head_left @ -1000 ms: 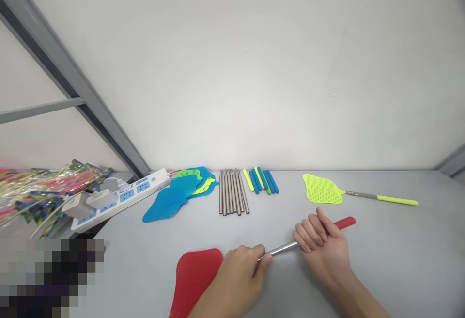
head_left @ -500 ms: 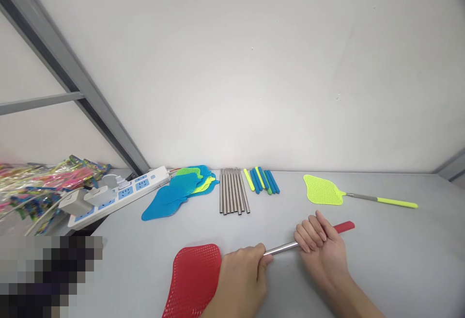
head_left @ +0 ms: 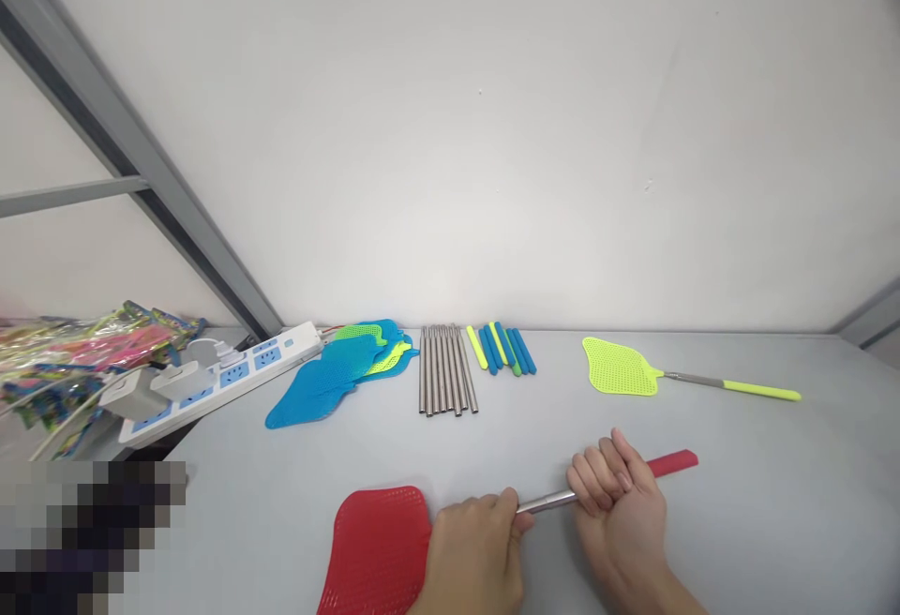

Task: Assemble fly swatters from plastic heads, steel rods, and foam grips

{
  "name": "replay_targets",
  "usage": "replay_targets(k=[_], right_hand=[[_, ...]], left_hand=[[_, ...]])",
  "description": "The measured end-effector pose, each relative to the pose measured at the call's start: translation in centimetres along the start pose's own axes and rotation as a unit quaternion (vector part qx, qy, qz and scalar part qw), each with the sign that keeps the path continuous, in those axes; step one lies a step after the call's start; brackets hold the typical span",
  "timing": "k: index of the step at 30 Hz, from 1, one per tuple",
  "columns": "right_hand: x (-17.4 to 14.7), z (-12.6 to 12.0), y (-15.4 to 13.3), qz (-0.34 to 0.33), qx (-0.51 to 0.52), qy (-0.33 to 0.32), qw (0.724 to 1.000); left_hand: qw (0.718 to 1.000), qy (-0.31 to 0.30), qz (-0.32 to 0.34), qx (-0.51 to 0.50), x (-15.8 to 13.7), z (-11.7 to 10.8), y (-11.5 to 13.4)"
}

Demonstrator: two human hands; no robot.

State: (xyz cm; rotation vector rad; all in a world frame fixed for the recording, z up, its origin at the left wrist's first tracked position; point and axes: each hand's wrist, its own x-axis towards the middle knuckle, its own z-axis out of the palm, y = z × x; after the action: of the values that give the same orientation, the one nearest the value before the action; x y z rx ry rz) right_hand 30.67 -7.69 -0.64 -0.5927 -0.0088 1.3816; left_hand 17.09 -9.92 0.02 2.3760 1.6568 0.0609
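Note:
A red fly swatter (head_left: 380, 545) with a metal rod and a red handle lies slantwise across both hands, low in the view. My left hand (head_left: 474, 549) is closed around the rod close to the perforated red head. My right hand (head_left: 619, 502) is wrapped, palm side up, around the swatter where rod and red grip meet; the grip's end sticks out to the right. Between the hands a short stretch of bare metal shows. Beyond my right hand lies a yellow fly swatter (head_left: 622, 368) with its rod and yellow handle attached.
At the back of the grey table lie blue and yellow-green swatter heads (head_left: 320, 381), a row of metal rods (head_left: 444, 371) and several coloured handles (head_left: 502, 348). A white power strip (head_left: 232, 376) with plugs and wrapped packets (head_left: 105, 352) are at the left.
The red swatter and both hands have shifted slightly down in the view. Its red grip reaches a little farther right, and the whole view has moved slightly. Both hands keep their hold.

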Motion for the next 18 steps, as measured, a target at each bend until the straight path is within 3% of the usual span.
replay_targets(k=[18], right_hand=[[-0.91, -0.32, 1.09, 0.023, 0.012, 0.029, 0.999]], left_hand=[[1.000, -0.010, -0.006, -0.003, -0.15, 0.17, 0.66]])
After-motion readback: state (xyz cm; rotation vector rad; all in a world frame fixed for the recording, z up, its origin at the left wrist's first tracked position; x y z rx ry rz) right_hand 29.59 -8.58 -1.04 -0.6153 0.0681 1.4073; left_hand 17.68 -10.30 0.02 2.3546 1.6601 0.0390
